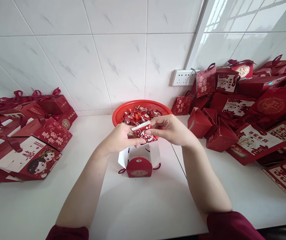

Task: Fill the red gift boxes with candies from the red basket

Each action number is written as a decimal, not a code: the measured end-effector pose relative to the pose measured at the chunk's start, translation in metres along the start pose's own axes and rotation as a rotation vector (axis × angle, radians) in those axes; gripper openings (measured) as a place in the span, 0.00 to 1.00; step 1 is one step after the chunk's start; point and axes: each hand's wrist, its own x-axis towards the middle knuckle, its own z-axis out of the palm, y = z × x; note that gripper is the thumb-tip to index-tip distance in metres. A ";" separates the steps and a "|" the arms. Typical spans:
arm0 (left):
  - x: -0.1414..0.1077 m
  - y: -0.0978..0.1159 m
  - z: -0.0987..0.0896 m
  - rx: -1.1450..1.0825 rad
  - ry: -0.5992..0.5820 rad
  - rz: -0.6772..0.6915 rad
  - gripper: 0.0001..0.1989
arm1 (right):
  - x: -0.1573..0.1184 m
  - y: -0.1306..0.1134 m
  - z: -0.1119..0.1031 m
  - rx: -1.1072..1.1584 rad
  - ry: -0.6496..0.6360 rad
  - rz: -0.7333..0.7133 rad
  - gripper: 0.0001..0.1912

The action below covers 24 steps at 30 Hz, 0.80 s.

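Observation:
A small red packet with white markings (144,130) is held between my two hands, above an open red box (139,167) with white inner flaps. My left hand (123,137) pinches the packet's left side, thumb in front. On its right side, my right hand (166,128) grips it between thumb and fingers. Just behind my hands, a red plastic basket (119,111) holds many red-wrapped candies (139,115). The box stands upright on the white table, its flaps spread and small dark red ribbon loops at both sides.
Red gift boxes and bags (50,133) with ribbons are piled at the left. A larger pile of red boxes (240,103) fills the right side. A white power strip (184,77) is on the tiled wall. A seam crosses the white table (145,206).

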 end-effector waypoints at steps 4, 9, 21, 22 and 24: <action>0.000 -0.001 -0.002 -0.002 -0.022 -0.018 0.09 | 0.003 0.005 0.000 0.014 -0.029 0.012 0.14; 0.000 -0.008 -0.011 0.132 -0.074 -0.006 0.10 | 0.003 0.008 -0.008 -0.075 -0.036 0.017 0.14; 0.004 -0.020 -0.022 0.481 -0.146 -0.077 0.12 | 0.007 0.010 0.001 -0.432 -0.448 0.152 0.10; 0.003 -0.020 -0.023 0.483 -0.179 -0.097 0.14 | 0.007 0.011 -0.001 -0.429 -0.437 0.162 0.11; 0.001 -0.020 -0.026 0.487 -0.211 -0.137 0.18 | 0.005 0.013 -0.008 -0.450 -0.360 0.178 0.13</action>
